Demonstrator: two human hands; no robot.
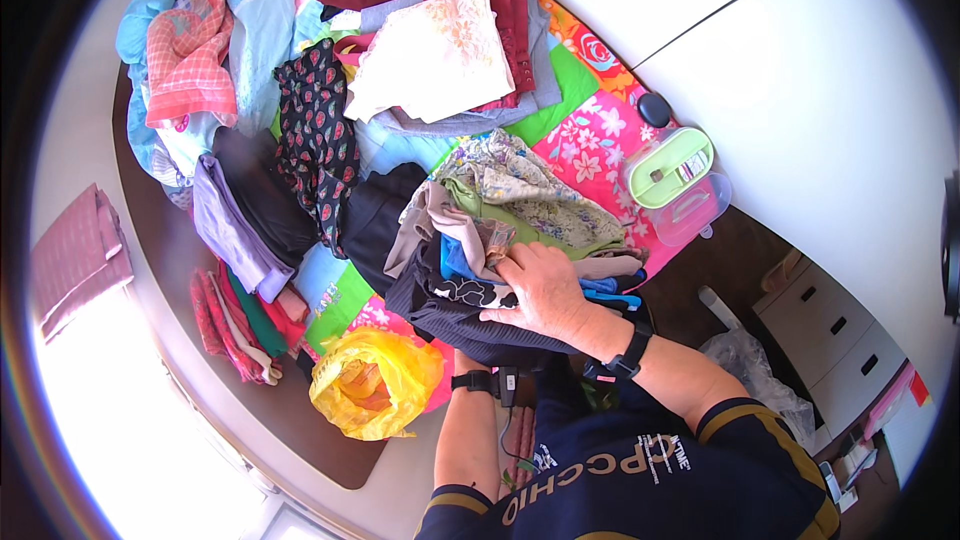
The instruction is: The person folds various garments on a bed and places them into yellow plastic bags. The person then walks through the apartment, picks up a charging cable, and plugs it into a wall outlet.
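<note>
My right hand (541, 291) grips the near edge of a heap of clothes, its thumb against a black-and-white patterned cloth (476, 291) and its fingers by a taupe garment (457, 229). My left hand (466, 362) is mostly hidden beneath a dark ribbed garment (450, 330) at the front of the heap; its grip does not show. Blue fabric (456, 259) shows between the layers. Behind these lie a green garment (600, 236) and a floral cloth (525, 180). Both wrists wear black straps.
A yellow plastic bag (375, 382) stands open-mouthed at the left. Around lie a black patterned garment (315, 142), purple folded cloth (240, 229), a white printed cloth (442, 52) on a stack, and blue bedding (259, 30). A green-lidded box (660, 165) sits at the right, near drawers (817, 330).
</note>
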